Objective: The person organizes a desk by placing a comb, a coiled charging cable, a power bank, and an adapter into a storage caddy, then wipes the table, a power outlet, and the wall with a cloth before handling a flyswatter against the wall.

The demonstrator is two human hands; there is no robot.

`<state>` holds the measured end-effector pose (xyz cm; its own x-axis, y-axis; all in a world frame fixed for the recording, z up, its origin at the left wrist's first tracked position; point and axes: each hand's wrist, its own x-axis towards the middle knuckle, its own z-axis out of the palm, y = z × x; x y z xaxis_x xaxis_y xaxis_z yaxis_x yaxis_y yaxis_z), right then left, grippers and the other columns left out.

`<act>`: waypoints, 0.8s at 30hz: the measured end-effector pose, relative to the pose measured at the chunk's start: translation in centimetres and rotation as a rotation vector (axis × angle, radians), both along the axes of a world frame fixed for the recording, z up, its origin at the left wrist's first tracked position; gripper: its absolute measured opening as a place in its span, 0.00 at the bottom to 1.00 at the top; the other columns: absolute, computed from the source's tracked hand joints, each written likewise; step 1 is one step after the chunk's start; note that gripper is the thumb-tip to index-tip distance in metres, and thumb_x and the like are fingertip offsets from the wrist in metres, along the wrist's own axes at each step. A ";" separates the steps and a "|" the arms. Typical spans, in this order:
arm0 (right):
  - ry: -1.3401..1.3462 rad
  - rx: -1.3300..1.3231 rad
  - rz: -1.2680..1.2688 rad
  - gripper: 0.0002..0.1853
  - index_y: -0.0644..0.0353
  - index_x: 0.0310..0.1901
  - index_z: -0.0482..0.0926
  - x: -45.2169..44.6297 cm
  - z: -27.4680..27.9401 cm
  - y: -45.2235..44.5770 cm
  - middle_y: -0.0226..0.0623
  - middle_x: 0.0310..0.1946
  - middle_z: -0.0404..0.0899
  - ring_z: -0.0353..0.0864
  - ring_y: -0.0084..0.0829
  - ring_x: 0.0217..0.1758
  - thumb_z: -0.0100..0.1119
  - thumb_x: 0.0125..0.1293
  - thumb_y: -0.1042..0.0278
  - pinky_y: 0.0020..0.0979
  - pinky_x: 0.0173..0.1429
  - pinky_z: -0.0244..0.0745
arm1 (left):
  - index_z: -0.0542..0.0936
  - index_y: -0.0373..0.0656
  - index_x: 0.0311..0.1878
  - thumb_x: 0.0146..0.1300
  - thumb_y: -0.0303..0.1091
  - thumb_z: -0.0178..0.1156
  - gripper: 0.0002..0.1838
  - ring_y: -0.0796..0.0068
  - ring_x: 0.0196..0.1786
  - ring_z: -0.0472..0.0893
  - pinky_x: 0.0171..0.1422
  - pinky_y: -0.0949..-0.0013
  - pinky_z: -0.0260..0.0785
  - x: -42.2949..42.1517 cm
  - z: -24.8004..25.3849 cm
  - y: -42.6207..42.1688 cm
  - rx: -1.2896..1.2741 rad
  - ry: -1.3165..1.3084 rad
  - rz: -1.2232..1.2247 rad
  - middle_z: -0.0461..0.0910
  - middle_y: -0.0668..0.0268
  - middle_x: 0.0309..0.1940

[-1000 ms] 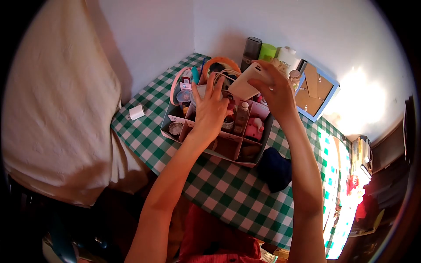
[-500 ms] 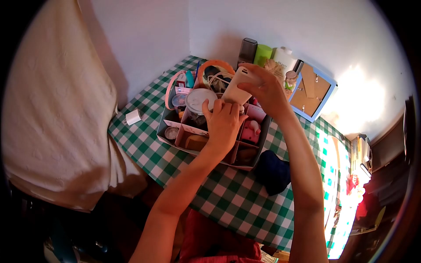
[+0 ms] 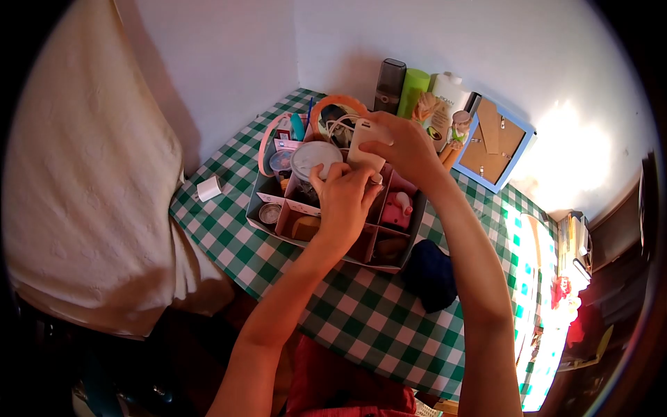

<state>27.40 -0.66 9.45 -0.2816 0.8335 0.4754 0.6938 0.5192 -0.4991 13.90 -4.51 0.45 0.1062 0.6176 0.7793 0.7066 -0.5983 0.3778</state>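
Note:
My right hand is closed round a pale, flat power-bank-like device, tilted over the back part of a divided box. A light cable loops beside the device. Just in front of it, my left hand reaches into the box with bent fingers, near a small bottle cap; what its fingertips hold is hidden. A round white-lidded jar stands left of that hand. In the right compartments lie a pink toy and a brown item.
A white charger lies on the checked tablecloth at left. Dark blue cloth touches the box's right side. Behind stand a green cylinder, a white bottle, a figurine and a blue frame.
My right hand has lowered the pale device toward the box. My left hand has moved down from beside the jar, its spread fingers now bent. The white-lidded jar has come into view.

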 end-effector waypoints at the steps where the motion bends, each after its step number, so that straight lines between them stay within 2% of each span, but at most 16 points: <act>1: -0.076 0.001 -0.054 0.26 0.59 0.52 0.77 -0.2 -0.2 0.0 0.45 0.39 0.83 0.82 0.44 0.44 0.67 0.50 0.61 0.37 0.50 0.74 | 0.81 0.48 0.38 0.50 0.36 0.69 0.11 0.69 0.42 0.73 0.60 0.52 0.51 0.0 0.1 -0.1 -0.003 0.011 -0.003 0.81 0.71 0.29; 5: -0.068 -0.009 -0.024 0.25 0.58 0.50 0.78 -0.3 -1.9 0.8 0.46 0.39 0.82 0.81 0.46 0.45 0.68 0.48 0.59 0.40 0.48 0.73 | 0.81 0.48 0.39 0.52 0.34 0.67 0.11 0.66 0.46 0.74 0.62 0.47 0.49 -1.0 1.1 -1.3 -0.066 -0.010 -0.010 0.81 0.71 0.34; 8: -0.003 0.045 0.074 0.24 0.57 0.48 0.78 -0.5 -2.6 1.1 0.45 0.38 0.82 0.80 0.45 0.44 0.68 0.48 0.61 0.40 0.47 0.72 | 0.81 0.48 0.40 0.53 0.33 0.66 0.10 0.66 0.48 0.74 0.62 0.48 0.49 -3.1 0.8 -1.8 0.083 -0.057 0.090 0.81 0.71 0.36; 10: -0.011 0.082 0.071 0.23 0.58 0.47 0.77 -0.7 -2.8 1.2 0.45 0.38 0.81 0.79 0.46 0.44 0.69 0.47 0.64 0.40 0.48 0.71 | 0.82 0.46 0.39 0.56 0.31 0.65 0.08 0.66 0.48 0.74 0.64 0.56 0.49 -4.5 0.8 -2.5 0.086 -0.076 0.163 0.81 0.68 0.36; 14: 0.037 0.036 0.075 0.22 0.58 0.47 0.76 -1.1 -3.5 1.0 0.43 0.38 0.79 0.78 0.45 0.43 0.69 0.48 0.65 0.38 0.47 0.71 | 0.82 0.47 0.39 0.57 0.29 0.63 0.06 0.67 0.48 0.74 0.65 0.57 0.48 -6.3 0.0 -3.7 0.053 -0.071 0.202 0.81 0.69 0.36; 16: 0.040 0.095 0.088 0.23 0.58 0.48 0.75 -1.0 -4.1 1.1 0.42 0.39 0.79 0.78 0.45 0.42 0.68 0.49 0.65 0.38 0.47 0.72 | 0.81 0.47 0.39 0.57 0.29 0.63 0.06 0.67 0.49 0.74 0.65 0.57 0.48 -6.8 -0.6 -4.1 0.042 -0.068 0.232 0.81 0.69 0.37; 20: -0.013 0.125 0.010 0.23 0.59 0.49 0.75 -0.9 -3.2 -0.4 0.40 0.41 0.79 0.79 0.42 0.42 0.68 0.50 0.64 0.36 0.47 0.73 | 0.81 0.48 0.39 0.58 0.28 0.62 0.05 0.68 0.49 0.75 0.66 0.55 0.47 -7.2 -1.4 -5.1 0.019 -0.075 0.225 0.81 0.70 0.37; 22: -0.017 0.088 -0.043 0.18 0.59 0.44 0.75 -0.8 -2.0 -2.0 0.41 0.44 0.78 0.78 0.45 0.47 0.66 0.52 0.66 0.42 0.48 0.72 | 0.81 0.48 0.39 0.59 0.28 0.62 0.05 0.68 0.49 0.75 0.67 0.55 0.47 -7.3 -1.7 -5.9 -0.007 -0.065 0.216 0.81 0.71 0.38; 24: 0.068 0.139 -0.067 0.17 0.59 0.45 0.75 0.1 -1.7 -3.7 0.41 0.43 0.78 0.78 0.45 0.46 0.66 0.54 0.65 0.41 0.48 0.73 | 0.81 0.48 0.39 0.59 0.28 0.61 0.05 0.68 0.49 0.75 0.67 0.54 0.47 -7.3 -2.0 -6.8 -0.033 -0.059 0.206 0.81 0.71 0.38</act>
<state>27.50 -4.39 7.79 -0.1909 0.7743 0.6033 0.6965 0.5399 -0.4726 6.61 -11.31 -1.54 -0.0699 0.6465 0.7597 0.7885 -0.4307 0.4391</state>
